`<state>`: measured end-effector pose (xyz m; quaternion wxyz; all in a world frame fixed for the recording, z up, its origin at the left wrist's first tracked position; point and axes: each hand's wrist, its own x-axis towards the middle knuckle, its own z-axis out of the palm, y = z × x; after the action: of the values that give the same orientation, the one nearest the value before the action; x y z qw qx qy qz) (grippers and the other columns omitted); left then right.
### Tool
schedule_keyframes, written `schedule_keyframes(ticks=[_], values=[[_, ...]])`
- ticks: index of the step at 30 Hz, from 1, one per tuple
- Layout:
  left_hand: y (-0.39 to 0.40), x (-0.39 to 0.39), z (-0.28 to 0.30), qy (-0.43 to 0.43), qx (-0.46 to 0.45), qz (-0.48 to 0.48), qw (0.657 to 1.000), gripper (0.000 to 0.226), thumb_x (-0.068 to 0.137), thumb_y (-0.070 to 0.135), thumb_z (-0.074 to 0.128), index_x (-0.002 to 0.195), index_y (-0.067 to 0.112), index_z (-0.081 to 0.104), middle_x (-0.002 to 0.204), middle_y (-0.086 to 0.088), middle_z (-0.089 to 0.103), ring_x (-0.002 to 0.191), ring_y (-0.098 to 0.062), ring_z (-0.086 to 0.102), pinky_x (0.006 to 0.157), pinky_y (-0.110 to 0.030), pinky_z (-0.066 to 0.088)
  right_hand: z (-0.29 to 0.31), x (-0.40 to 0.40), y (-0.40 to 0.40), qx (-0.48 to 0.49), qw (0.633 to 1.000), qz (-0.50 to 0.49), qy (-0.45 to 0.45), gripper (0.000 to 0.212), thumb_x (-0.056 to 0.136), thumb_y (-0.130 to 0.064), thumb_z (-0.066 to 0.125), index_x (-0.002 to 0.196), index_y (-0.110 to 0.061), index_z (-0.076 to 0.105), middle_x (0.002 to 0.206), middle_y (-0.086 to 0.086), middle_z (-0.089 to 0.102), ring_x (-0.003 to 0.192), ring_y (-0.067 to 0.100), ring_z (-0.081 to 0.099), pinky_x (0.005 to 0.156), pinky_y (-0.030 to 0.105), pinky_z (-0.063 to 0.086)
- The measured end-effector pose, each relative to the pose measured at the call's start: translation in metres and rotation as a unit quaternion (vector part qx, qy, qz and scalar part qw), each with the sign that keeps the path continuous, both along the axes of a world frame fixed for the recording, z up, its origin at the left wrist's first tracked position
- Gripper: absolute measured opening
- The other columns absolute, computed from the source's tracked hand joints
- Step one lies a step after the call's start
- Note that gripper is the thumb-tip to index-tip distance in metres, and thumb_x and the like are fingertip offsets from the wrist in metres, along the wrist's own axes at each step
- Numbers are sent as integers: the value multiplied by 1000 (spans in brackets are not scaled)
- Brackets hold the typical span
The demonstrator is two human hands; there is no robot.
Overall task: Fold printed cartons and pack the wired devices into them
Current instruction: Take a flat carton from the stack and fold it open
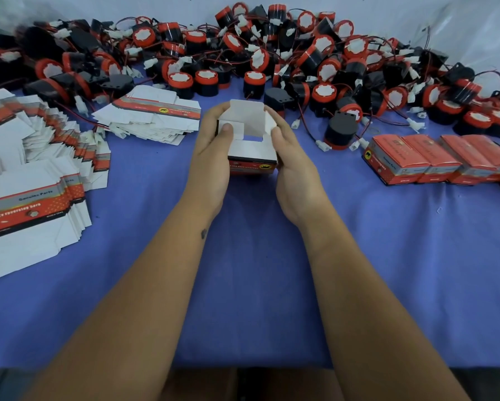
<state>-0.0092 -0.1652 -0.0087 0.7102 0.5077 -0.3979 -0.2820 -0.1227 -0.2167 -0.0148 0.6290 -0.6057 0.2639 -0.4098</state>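
Two hands hold one carton [251, 153] just above the blue bench [257, 270], its white flaps standing open. The left hand [211, 157] grips its left side, thumb pressing a side flap inward; the right hand [293, 166] cups the right side, fingers [275, 115] curled round the far edge. Flat cartons [34, 180] lie fanned at left, wired devices [272, 59] are heaped behind, and packed boxes [434, 160] line up at right.

Blue-clothed table [251, 256]; flat cartons [32, 180], wired devices [272, 56], packed boxes [434, 160]
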Motion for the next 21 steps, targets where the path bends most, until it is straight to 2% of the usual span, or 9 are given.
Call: schedule_keyframes(ticks=[4,7,9,12,13,15,17,19,21], values=[[-1,3,-3,6,-1,-7,1000,36,104,11,37,113,41,55,102,32,67,93,10,62,73,-11,49,-2,-1,-2,-12,999,25,-22,47,103,-15,42,147,-30,36,124,-27,57,115,-3,58,95,20,48],[-2,4,-4,13,-17,-18,1000,36,103,8,39,109,36,58,113,14,64,98,-1,63,75,-17,51,0,2,2,-41,999,-3,-29,42,102,-4,41,131,-32,51,120,-17,60,104,-2,61,87,18,49],[-1,5,-4,16,-25,-24,999,33,101,8,40,96,32,63,101,10,66,90,-6,64,69,-22,52,4,2,5,-45,998,-30,-37,35,100,-3,42,117,-24,63,110,-10,65,96,2,61,82,19,51],[0,8,-5,50,-24,-58,997,31,99,20,38,86,24,66,96,2,69,95,-23,65,75,-41,57,9,-2,4,-4,998,-35,-48,28,95,-14,49,98,-24,75,107,-3,72,99,10,65,81,21,53],[0,8,-5,51,-18,-63,997,30,97,23,39,85,25,66,97,1,69,96,-24,65,77,-43,56,10,-4,4,-3,998,-34,-47,25,94,-16,51,95,-24,76,105,-3,73,98,11,66,81,21,52],[2,8,-4,8,-5,-59,998,26,92,24,42,83,29,65,96,7,68,92,-14,63,74,-32,54,11,-7,4,-41,998,-40,-37,22,93,-7,54,97,-18,73,97,-9,72,92,5,64,76,19,50],[3,6,-4,-28,-5,-55,998,29,89,15,41,83,32,64,91,16,67,84,-1,62,66,-21,51,10,-8,6,-76,996,-46,-23,27,90,4,52,99,-15,70,89,-15,69,83,-1,60,71,15,48],[3,5,-5,-29,-8,-56,998,34,89,7,40,89,31,64,88,20,67,79,4,63,60,-16,51,10,-8,7,-80,996,-44,-17,31,87,7,50,102,-13,68,92,-11,67,82,0,59,70,16,49],[3,5,-5,-26,-6,-55,998,35,90,8,41,100,33,63,97,17,66,82,4,64,62,-16,52,11,-9,7,-79,996,-37,-14,30,89,6,53,107,-14,66,99,-5,66,87,3,61,72,20,51]])
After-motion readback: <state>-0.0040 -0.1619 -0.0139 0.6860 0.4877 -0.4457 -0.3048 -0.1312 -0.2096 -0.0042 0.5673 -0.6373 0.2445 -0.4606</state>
